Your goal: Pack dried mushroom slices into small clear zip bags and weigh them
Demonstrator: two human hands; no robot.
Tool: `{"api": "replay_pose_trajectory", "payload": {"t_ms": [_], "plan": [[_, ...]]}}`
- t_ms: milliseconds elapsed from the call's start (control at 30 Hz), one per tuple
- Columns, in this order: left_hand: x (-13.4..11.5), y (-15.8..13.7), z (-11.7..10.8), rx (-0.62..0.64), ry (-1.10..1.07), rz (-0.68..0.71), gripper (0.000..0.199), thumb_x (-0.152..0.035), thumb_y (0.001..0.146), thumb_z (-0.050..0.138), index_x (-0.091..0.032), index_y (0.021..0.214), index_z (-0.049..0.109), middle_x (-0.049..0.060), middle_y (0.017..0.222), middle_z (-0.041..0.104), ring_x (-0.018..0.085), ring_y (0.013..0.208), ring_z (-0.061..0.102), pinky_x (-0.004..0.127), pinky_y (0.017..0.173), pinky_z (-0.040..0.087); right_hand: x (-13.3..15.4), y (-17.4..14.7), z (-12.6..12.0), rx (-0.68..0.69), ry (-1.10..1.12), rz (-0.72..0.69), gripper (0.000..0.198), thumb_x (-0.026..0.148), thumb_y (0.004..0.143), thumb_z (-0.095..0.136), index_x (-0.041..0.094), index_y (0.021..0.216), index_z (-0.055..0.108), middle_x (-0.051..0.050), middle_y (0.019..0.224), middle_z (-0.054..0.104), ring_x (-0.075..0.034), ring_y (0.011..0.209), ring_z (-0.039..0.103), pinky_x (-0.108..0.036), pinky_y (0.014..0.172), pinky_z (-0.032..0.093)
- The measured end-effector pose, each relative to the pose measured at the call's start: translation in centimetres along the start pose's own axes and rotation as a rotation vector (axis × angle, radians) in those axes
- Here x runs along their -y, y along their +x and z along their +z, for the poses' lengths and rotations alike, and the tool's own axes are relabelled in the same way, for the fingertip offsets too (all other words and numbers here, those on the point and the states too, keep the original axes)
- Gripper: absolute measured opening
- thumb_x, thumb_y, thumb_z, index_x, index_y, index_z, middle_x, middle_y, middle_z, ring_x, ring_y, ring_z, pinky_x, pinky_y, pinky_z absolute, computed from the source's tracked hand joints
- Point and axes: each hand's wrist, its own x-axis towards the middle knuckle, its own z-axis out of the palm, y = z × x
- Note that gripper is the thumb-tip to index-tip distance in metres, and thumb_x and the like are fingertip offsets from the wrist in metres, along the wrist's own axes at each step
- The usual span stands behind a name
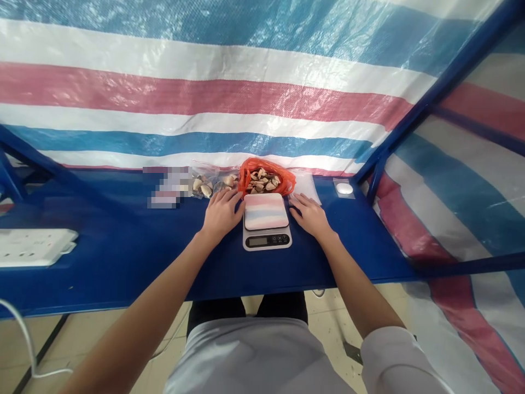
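Striped plastic sheeting (205, 98) in red, white and blue hangs behind a blue table (123, 262). Clock directions are taken from a small white kitchen scale (266, 212) at the middle of the table. At 12 o'clock, just beyond it, an open orange-red plastic bag (290, 180) is heaped with flat brown and cream pieces (262, 181). Toward 10 o'clock, two clear bags (211, 173) hold pale, rounded lumps. At 2 o'clock, farther out, a clear pouch (337, 196) holds a round white object (344, 189).

The scale sits between the person's two hands, both palm down with fingers open and loosely spread. At 9 o'clock, the left hand (222, 210) has its thumb right by the scale's edge; whether they touch, I cannot tell. At 3 o'clock, the right hand (309, 213) lies near the other edge, its fingertips by a white sheet (308, 186).

The scale's square top shows soft pink, white and bluish bands. At its 6 o'clock side, a black panel has a grey display (258, 241) and three round buttons.
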Motion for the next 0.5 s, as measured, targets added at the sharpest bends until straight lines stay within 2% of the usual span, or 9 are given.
{"api": "replay_pose_trajectory", "payload": {"t_ms": [200,500], "plan": [[2.5,-2.5,0.3,0.083,0.031,-0.043,0.049,-0.038,0.1,0.04,-0.013,0.133,0.065,0.016,0.141,0.063,0.032,0.136,0.053,0.047,0.117,0.037,0.4,-0.9,0.8,0.072,0.023,0.029,0.041,0.034,0.103,0.045,0.022,0.137,0.063,-0.01,0.154,0.05,-0.031,0.145,0.044,-0.055,0.119,0.038],[2.3,-3.2,0.5,0.26,0.091,-0.067,0.056,-0.044,0.102,0.036,-0.018,0.148,0.053,0.015,0.159,0.043,0.036,0.149,0.037,0.058,0.121,0.027,0.4,-1.0,1.2,0.118,0.025,0.055,0.046,0.038,0.105,0.038,0.024,0.145,0.056,-0.008,0.157,0.046,-0.03,0.148,0.04,-0.055,0.122,0.033]]}}
